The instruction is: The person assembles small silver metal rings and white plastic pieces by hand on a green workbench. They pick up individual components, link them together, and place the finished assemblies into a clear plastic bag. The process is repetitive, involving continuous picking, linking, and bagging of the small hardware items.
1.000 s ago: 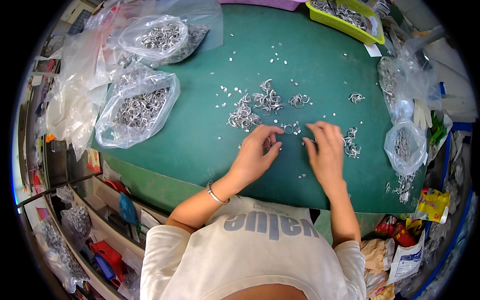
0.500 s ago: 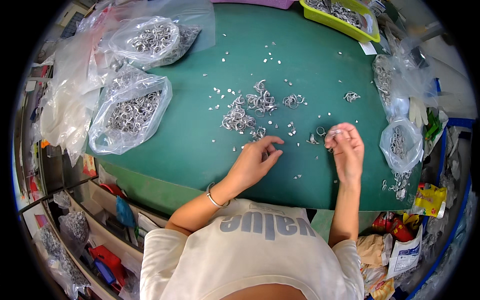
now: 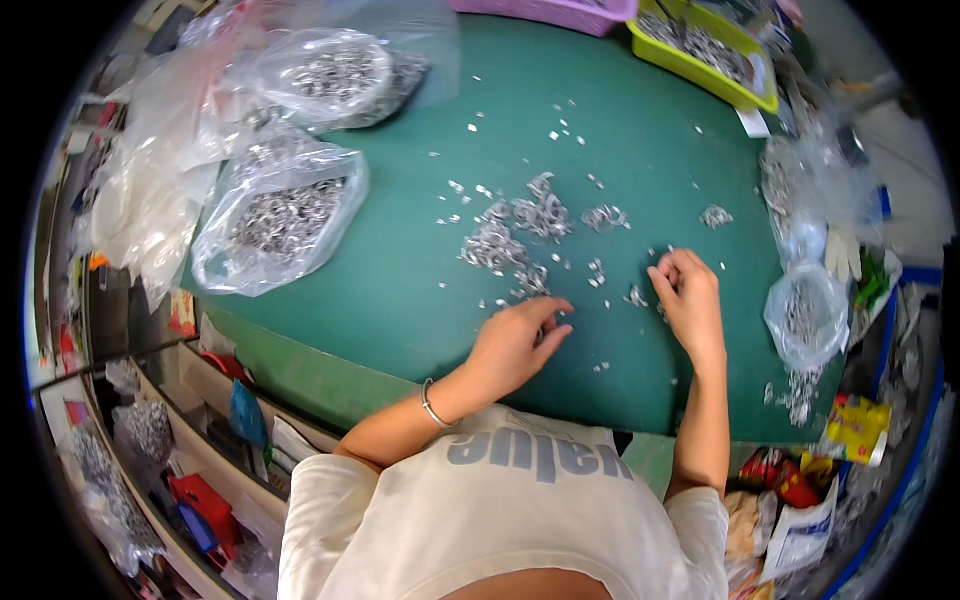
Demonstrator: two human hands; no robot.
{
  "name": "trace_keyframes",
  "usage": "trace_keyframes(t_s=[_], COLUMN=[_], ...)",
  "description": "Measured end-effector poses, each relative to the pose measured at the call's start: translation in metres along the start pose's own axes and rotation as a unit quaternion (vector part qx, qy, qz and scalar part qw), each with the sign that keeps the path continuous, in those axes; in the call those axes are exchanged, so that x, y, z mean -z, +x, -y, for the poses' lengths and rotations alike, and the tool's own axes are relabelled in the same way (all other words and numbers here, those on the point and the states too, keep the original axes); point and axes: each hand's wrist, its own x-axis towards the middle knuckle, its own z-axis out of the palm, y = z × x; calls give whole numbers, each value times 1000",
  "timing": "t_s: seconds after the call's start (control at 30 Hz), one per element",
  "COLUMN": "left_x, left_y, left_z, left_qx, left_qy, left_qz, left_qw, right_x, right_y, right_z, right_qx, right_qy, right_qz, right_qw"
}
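Note:
Small silver metal rings lie scattered and heaped [image 3: 520, 230] on a green table [image 3: 400, 290]. My left hand [image 3: 520, 340] rests low on the table with its fingers pinched together near a few loose pieces; I cannot tell whether one is between them. A thin bracelet circles that wrist. My right hand [image 3: 685, 295] is curled over loose metal pieces [image 3: 637, 296] at the right of the heap, fingertips bent inward and seemingly pinching a small piece.
Clear plastic bags of metal rings lie at the left [image 3: 285, 215] and back left [image 3: 335, 75]. A smaller bag [image 3: 805, 315] sits at the right edge. A yellow-green tray [image 3: 700, 50] and a pink tray [image 3: 560, 10] stand at the back. Clutter fills the shelves below left.
My right hand moved right, away from the left, then drew in over the loose pieces. My left hand slid slightly down toward the table's near edge.

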Motion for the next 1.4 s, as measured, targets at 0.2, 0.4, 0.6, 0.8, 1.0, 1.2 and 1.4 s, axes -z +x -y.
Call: trace_keyframes(t_s=[0.2,0.4,0.6,0.8,1.0,1.2,1.4], left_x=[8,18,33,39,50,70,61], left_y=[-6,-18,-27,-31,-40,-15,28], left_z=[5,11,28,29,42,32,38], left_qx=[9,15,34,17,18,-1,-65], left_qy=[-106,-126,-147,-150,-66,89,235], left_qz=[45,40,4,-28,-116,-141,-75], left_qw=[993,991,989,988,991,986,967], right_x=[-1,-7,-35,-125,-121,-73,-75], right_y=[1,30,63,118,93,51,30], right_z=[31,70,157,264,201,109,70], right_qx=[-165,-169,-92,529,370,152,134], right_qy=[527,500,555,156,125,-48,43], right_qz=[199,326,250,-92,46,62,17], right_qw=[809,784,788,829,920,985,990])
